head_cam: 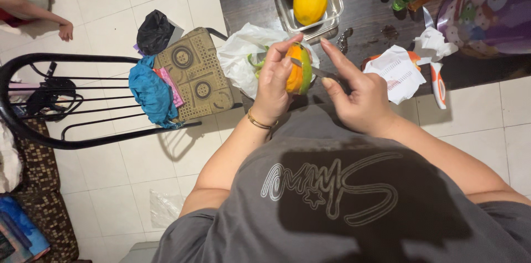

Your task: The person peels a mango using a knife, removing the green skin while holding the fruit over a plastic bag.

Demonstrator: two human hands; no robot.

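White paper slip (399,72) beside hands (321,89)

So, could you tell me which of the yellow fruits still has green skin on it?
The fruit in the left hand, the held fruit, shows a green strip beside the knife. The two fruits in the clear container look all yellow.

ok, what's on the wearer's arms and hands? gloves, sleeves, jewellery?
Both hands bare, no gloves. The left hand has a thin gold bangle at the wrist. The right hand shows no rings, watch or band. Forearms uncovered; a grey short-sleeved T-shirt with a pale outlined graphic.
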